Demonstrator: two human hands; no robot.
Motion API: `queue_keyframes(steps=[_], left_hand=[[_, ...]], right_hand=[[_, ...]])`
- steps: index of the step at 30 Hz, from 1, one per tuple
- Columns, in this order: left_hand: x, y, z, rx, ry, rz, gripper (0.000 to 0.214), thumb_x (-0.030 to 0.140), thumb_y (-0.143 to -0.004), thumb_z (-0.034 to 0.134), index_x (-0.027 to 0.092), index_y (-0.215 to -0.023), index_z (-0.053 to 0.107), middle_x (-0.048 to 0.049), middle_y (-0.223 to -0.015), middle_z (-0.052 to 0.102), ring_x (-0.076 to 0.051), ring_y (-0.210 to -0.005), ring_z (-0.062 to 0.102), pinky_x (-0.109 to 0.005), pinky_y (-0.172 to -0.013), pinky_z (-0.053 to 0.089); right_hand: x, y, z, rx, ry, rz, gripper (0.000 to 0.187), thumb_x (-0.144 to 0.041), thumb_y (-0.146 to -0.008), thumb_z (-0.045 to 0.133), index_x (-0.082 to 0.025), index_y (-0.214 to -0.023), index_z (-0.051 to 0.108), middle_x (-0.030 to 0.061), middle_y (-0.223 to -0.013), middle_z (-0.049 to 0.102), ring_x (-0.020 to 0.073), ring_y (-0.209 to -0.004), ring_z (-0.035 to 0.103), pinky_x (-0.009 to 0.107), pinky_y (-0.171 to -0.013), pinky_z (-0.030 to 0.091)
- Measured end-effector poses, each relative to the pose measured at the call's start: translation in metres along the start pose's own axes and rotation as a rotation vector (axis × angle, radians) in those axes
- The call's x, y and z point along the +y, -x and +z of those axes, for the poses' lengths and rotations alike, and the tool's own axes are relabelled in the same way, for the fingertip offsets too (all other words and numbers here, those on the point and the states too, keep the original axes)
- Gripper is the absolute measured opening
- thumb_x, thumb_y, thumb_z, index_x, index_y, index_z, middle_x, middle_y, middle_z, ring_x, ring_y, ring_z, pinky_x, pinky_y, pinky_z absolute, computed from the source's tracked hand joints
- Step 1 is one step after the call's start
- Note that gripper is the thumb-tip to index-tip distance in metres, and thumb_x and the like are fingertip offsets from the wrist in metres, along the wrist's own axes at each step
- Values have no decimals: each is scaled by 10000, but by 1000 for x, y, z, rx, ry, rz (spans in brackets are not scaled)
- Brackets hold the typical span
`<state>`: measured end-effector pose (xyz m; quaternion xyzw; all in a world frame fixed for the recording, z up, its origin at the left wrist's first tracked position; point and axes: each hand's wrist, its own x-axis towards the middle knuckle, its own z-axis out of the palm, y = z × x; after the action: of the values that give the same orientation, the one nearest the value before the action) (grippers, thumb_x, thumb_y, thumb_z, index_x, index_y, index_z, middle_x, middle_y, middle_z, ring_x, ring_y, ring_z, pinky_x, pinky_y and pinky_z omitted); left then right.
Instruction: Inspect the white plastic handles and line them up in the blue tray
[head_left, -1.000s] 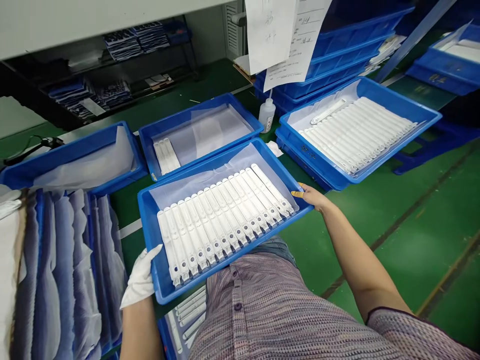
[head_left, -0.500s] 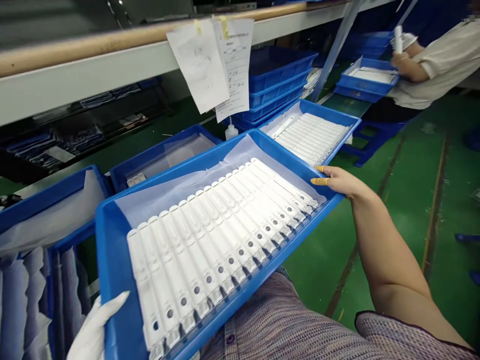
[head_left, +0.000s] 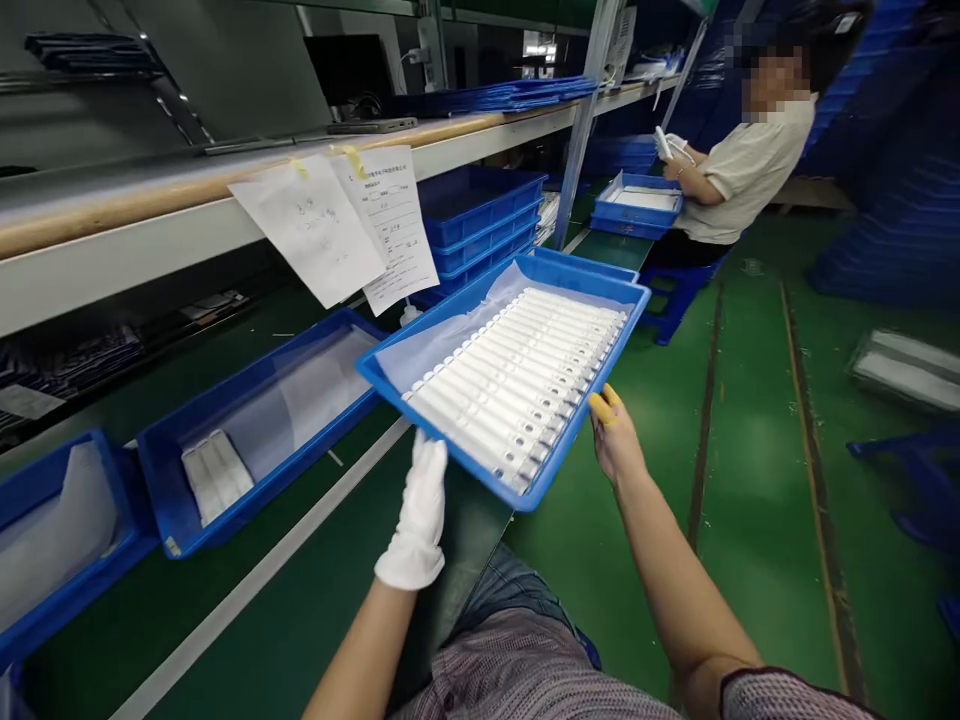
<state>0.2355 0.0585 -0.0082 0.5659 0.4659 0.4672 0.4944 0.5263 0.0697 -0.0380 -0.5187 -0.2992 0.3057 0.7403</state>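
Observation:
I hold a blue tray (head_left: 600, 345) out in front of me, above the bench edge. It is lined with a thin white sheet and carries a row of several long white plastic strips (head_left: 517, 375). My left hand (head_left: 418, 515), in a white glove, grips the tray's near left rim. My right hand (head_left: 613, 435), bare with yellow finger cots, grips the near right rim. Both hands are closed on the tray.
On the green bench stand a blue tray (head_left: 169, 480) with a few white strips and another lined tray (head_left: 45, 600) at far left. Paper sheets (head_left: 337, 225) hang from the shelf. Stacked blue trays (head_left: 480, 215) stand behind. A seated co-worker (head_left: 739, 165) works at the far end.
The tray has been lifted from my lap and swung right and away, now held at arm's length. My view has turned right along the bench, bringing the co-worker into sight.

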Motion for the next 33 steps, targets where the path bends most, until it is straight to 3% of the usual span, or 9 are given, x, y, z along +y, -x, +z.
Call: queue_keyframes(steps=[2, 4, 9, 11, 14, 17, 22, 28, 33], left_hand=[[-5, -27, 14, -176, -167, 6, 407, 500, -964, 592, 270, -1289, 677, -47, -1670, 350, -302, -1585, 204, -497, -1305, 142], [-7, -55, 28, -225, -124, -11, 387, 424, -895, 714, 242, -1236, 697, -89, -1616, 431, -313, -1564, 262, -480, -1302, 138], [-6, -136, 65, -107, 342, -202, 445, 431, -851, 772, 208, -1207, 625, -140, -1435, 552, -301, -1378, 517, -447, -1168, 393], [-1, -167, 76, -78, 399, -196, 411, 442, -866, 751, 213, -1170, 597, -116, -1324, 588, -248, -1283, 573, -409, -1129, 427], [7, -200, 84, -63, 516, -171, 282, 367, -843, 760, 211, -939, 545, -40, -1024, 596, -162, -1057, 621, -337, -1052, 468], [15, -212, 87, -74, 610, -101, 338, 267, -773, 777, 212, -794, 445, 23, -855, 505, -110, -891, 569, -275, -968, 476], [18, -218, 91, -132, 674, -26, 262, 199, -728, 756, 204, -862, 531, 26, -879, 517, -103, -857, 521, -258, -902, 459], [1, -237, 86, -78, 704, -74, 244, 167, -744, 678, 201, -783, 439, 30, -849, 468, -99, -836, 510, -311, -958, 461], [-13, -250, 76, -37, 630, -56, 169, 226, -833, 647, 229, -933, 511, -13, -1035, 558, -125, -1010, 565, -325, -1036, 444]], right_hand=[[-3, -9, 9, -54, 3, -13, 578, -396, -680, 783, -287, -1225, 625, 23, -1258, 716, 265, -1203, 652, 418, -1080, 525], [-14, -39, 11, -31, 78, -9, 648, -347, -660, 739, -288, -1287, 588, 29, -1237, 723, 262, -1099, 696, 421, -992, 582], [-37, -114, 0, 38, 215, -10, 755, -336, -606, 598, -244, -1354, 544, 56, -1178, 741, 266, -995, 719, 395, -820, 635], [-38, -125, -3, 43, 225, -39, 776, -337, -583, 563, -235, -1352, 547, 54, -1183, 736, 264, -1017, 713, 376, -809, 635], [-33, -124, -6, 39, 215, -78, 804, -321, -548, 534, -235, -1347, 557, 53, -1198, 729, 263, -1043, 708, 364, -817, 629], [-23, -120, -12, 58, 141, -90, 774, -292, -529, 542, -242, -1300, 594, 55, -1185, 730, 270, -1036, 709, 384, -838, 622], [-12, -131, -18, 123, 19, -102, 599, -256, -524, 601, -255, -1119, 667, 35, -1085, 745, 271, -991, 692, 411, -902, 598], [-8, -148, 1, 132, -6, -138, 470, -210, -479, 605, -235, -942, 679, 24, -954, 729, 242, -930, 662, 385, -990, 550], [7, -151, 17, 193, 22, -153, 390, -211, -488, 564, -246, -863, 663, 0, -888, 695, 240, -920, 659, 407, -1023, 535]])
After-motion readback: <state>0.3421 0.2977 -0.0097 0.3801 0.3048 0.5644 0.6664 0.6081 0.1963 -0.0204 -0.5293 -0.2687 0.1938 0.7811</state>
